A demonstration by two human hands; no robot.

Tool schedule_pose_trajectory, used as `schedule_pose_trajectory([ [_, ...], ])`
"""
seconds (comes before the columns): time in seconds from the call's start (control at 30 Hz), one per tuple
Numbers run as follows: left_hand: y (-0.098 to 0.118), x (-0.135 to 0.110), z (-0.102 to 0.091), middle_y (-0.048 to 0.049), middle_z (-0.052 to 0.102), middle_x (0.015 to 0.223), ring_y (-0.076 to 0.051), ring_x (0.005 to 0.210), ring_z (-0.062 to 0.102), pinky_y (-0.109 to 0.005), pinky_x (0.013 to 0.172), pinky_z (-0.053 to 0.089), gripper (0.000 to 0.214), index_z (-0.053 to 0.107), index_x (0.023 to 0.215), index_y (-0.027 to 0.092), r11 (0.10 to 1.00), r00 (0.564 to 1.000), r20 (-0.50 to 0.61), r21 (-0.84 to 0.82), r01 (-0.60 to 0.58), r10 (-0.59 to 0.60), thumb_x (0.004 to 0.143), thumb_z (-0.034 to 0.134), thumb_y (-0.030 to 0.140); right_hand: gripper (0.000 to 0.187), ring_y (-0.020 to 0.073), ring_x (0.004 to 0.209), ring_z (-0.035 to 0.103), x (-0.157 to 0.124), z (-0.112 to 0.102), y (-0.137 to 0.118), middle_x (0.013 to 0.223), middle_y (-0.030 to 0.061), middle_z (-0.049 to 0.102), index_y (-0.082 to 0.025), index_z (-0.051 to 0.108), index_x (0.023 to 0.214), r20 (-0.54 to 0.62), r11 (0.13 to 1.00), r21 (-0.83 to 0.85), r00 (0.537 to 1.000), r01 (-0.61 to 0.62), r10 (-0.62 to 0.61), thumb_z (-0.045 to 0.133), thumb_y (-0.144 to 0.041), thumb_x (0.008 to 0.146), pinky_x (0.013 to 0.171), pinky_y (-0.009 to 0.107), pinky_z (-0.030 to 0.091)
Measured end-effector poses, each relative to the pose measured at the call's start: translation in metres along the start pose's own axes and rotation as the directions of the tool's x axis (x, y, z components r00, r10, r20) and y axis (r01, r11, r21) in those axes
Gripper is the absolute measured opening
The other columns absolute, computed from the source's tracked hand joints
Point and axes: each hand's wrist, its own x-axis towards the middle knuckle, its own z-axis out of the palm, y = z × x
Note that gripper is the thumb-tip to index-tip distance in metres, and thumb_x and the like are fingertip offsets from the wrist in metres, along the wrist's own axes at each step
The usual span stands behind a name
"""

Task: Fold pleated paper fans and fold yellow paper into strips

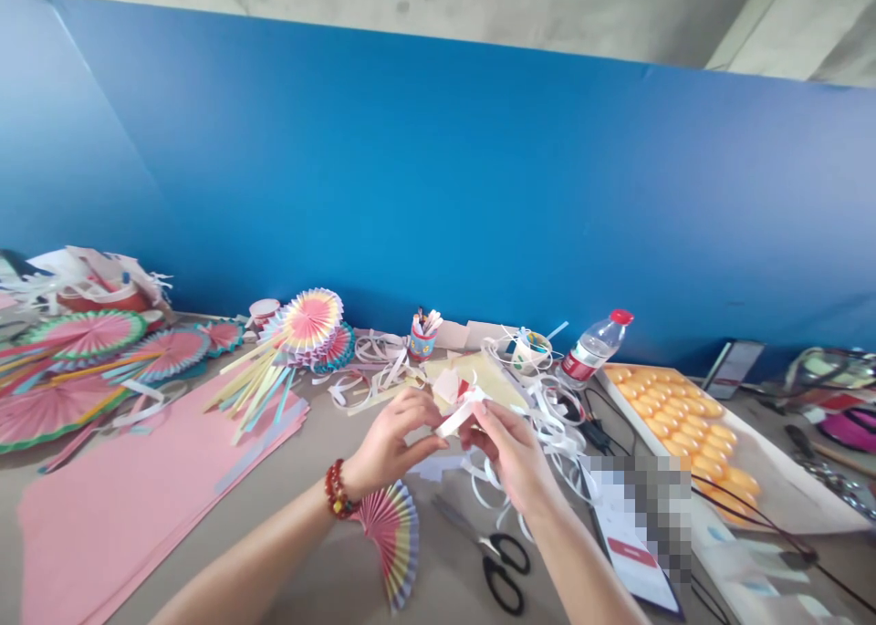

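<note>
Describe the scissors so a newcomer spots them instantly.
Below the blue partition is a gray table. On it, between the person's forearms, lie the scissors, just right of a pleated fan. Two black loop handles set them apart from the fan and nearby white strips.

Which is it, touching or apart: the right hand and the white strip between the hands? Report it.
Touching. The head view shows a fingertip of the right hand resting on the white strip.

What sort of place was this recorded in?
Probably a craft workspace: a table against a blue partition, bearing pleated paper fans, a spread of pink sheets and black-handled scissors.
</note>
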Motion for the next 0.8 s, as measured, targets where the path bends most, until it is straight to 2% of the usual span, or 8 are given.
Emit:
schedule_pose_trajectory([
  [0.03, 0.001, 0.000, -0.004, -0.0087, 0.068, 0.090, -0.022, 0.093, 0.059, -0.037, 0.086, 0.048, 0.012, 0.064, 0.092, 0.017, 1.000, 0.999, 0.048, 0.006, -0.005, 0.005, 0.090, 0.065, 0.030, 0.033, 0.0145, 0.060, 0.056, -0.001, -0.004, -0.002, 0.065, 0.0015, 0.060, -0.018, 0.065, 0.071, -0.032, 0.983, -0.168, 0.996, 0.078, -0.085, 0.062, -0.045, 0.090, 0.058, 0.027, 0.049],
  [0.1, 0.004, 0.002, -0.010, -0.0093, 0.067, 0.089, -0.021, 0.091, 0.058, -0.035, 0.083, 0.048, 0.013, 0.063, 0.092, 0.017, 1.000, 0.992, 0.126, 0.016, 0.005, -0.007, 0.091, 0.062, 0.030, 0.022, 0.0174, 0.067, 0.059, -0.003, -0.011, -0.007, 0.076, 0.0038, 0.062, -0.019, 0.063, 0.077, -0.052, 0.835, -0.476, 0.939, 0.276, -0.340, 0.066, -0.039, 0.087, 0.065, 0.031, 0.052],
  [0.17, 0.006, 0.003, -0.015, -0.0106, 0.067, 0.093, -0.021, 0.092, 0.058, -0.034, 0.083, 0.047, 0.015, 0.062, 0.094, 0.016, 0.999, 0.987, 0.157, 0.012, 0.033, -0.034, 0.093, 0.059, 0.031, 0.025, 0.0257, 0.096, 0.063, -0.003, -0.014, -0.012, 0.107, 0.0110, 0.065, -0.020, 0.064, 0.105, 0.097, 0.630, -0.641, 0.861, 0.438, -0.500, 0.068, -0.035, 0.085, 0.084, 0.039, 0.053],
  [0.23, 0.009, 0.003, -0.019, -0.0111, 0.067, 0.094, -0.021, 0.091, 0.059, -0.034, 0.084, 0.047, 0.020, 0.063, 0.094, 0.016, 0.997, 0.984, 0.169, -0.036, 0.067, -0.060, 0.093, 0.058, 0.035, 0.038, 0.0289, 0.116, 0.058, -0.002, -0.015, -0.016, 0.125, 0.0123, 0.062, -0.023, 0.058, 0.126, 0.330, 0.511, -0.651, 0.815, 0.562, -0.477, 0.064, -0.030, 0.089, 0.098, 0.044, 0.049],
  [0.33, 0.011, 0.001, -0.022, -0.0103, 0.069, 0.092, -0.021, 0.088, 0.062, -0.032, 0.083, 0.049, 0.028, 0.065, 0.094, 0.016, 0.966, 0.971, 0.205, -0.199, 0.164, -0.123, 0.090, 0.062, 0.043, 0.031, 0.0237, 0.108, 0.065, 0.002, -0.014, -0.013, 0.115, 0.0073, 0.070, -0.027, 0.060, 0.124, 0.470, 0.532, -0.575, 0.783, 0.622, -0.408, 0.056, -0.022, 0.094, 0.093, 0.038, 0.053],
  [0.5, 0.012, -0.003, -0.022, -0.0077, 0.071, 0.085, -0.021, 0.082, 0.067, -0.032, 0.081, 0.052, 0.032, 0.069, 0.096, 0.017, 0.788, 0.923, 0.312, -0.498, 0.362, -0.227, 0.085, 0.067, 0.047, 0.031, 0.0230, 0.104, 0.069, 0.009, -0.018, -0.001, 0.114, 0.0054, 0.072, -0.029, 0.062, 0.123, 0.364, 0.616, -0.506, 0.797, 0.604, -0.482, 0.052, -0.018, 0.096, 0.089, 0.035, 0.055],
  [0.63, 0.012, -0.004, -0.025, -0.0099, 0.071, 0.088, -0.022, 0.086, 0.067, -0.035, 0.084, 0.053, 0.030, 0.071, 0.094, 0.016, 0.781, 0.919, 0.337, -0.510, 0.360, -0.205, 0.087, 0.065, 0.045, 0.032, 0.0251, 0.105, 0.069, 0.013, -0.021, 0.000, 0.116, 0.0064, 0.072, -0.030, 0.063, 0.124, 0.309, 0.653, -0.450, 0.792, 0.609, -0.526, 0.052, -0.020, 0.095, 0.091, 0.041, 0.055],
  [0.8, 0.012, -0.002, -0.030, -0.0089, 0.068, 0.088, -0.021, 0.087, 0.065, -0.034, 0.085, 0.052, 0.026, 0.070, 0.092, 0.017, 0.835, 0.925, 0.330, -0.443, 0.328, -0.189, 0.089, 0.063, 0.042, 0.033, 0.0264, 0.102, 0.069, 0.014, -0.022, -0.003, 0.109, 0.0063, 0.074, -0.031, 0.065, 0.121, 0.398, 0.647, -0.385, 0.751, 0.658, -0.528, 0.056, -0.017, 0.093, 0.090, 0.044, 0.054],
])
